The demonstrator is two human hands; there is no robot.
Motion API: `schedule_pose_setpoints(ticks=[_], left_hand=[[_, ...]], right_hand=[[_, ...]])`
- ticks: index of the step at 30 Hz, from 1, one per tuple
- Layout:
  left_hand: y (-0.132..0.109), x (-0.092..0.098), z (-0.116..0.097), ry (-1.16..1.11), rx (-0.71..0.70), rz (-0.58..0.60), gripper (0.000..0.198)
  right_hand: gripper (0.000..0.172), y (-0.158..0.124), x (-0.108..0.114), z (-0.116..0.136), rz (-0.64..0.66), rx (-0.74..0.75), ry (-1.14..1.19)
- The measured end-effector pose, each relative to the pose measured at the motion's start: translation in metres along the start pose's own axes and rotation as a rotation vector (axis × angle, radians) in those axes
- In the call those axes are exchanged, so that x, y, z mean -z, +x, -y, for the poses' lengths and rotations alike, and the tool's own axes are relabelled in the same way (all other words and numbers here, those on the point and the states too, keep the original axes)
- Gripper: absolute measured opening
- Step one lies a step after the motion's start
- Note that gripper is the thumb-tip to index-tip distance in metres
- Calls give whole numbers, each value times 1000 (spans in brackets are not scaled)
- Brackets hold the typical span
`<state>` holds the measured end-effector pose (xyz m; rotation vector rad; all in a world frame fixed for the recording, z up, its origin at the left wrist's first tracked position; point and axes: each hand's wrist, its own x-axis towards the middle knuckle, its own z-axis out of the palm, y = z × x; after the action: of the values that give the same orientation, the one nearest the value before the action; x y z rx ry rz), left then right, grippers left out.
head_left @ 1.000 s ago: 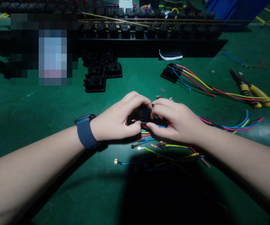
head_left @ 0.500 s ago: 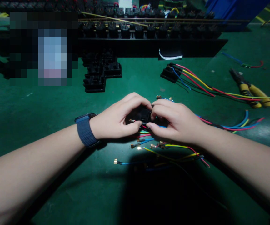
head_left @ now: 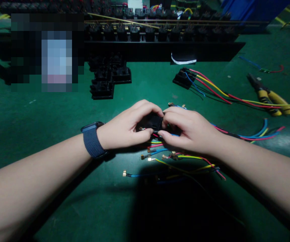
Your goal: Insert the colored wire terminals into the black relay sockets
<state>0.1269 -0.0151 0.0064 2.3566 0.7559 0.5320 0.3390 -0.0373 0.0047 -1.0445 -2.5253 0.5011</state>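
Note:
A small black plastic socket (head_left: 155,123) is held between my two hands, above the green surface. My left hand (head_left: 132,126), with a dark watch on its wrist, is closed on its left side, thumb low and fingers curled over the far edge. From the other side my right hand (head_left: 185,126) pinches it, fingertips almost meeting the left ones. Much of the socket is hidden by fingers. Below the hands lie several coloured wires (head_left: 190,157) with brass terminals. One blue wire (head_left: 138,175) reaches furthest left.
Further back, several black sockets (head_left: 103,90) are clustered. A wired socket (head_left: 184,80) trails red and yellow leads towards yellow-handled pliers (head_left: 268,95). Behind runs a long black rack (head_left: 160,50) with rows of black parts. A blue bin (head_left: 255,15) stands at the back right.
Almost nothing differs. My left thumb has shifted very slightly, and both hands keep their grip on the socket in the same place.

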Motion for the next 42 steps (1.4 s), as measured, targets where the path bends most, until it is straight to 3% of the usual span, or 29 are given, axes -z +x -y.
schedule_pose_setpoints(ticks=[7, 20, 42], left_hand=[[-1, 1, 2, -8, -48, 11, 30], [-1, 5, -1, -46, 42, 59, 29], [-1, 0, 2, -5, -6, 8, 31]], right_hand=[[25, 0, 0, 2, 21, -2, 1], [24, 0, 0, 2, 15, -7, 0], [24, -1, 0, 2, 24, -17, -18]])
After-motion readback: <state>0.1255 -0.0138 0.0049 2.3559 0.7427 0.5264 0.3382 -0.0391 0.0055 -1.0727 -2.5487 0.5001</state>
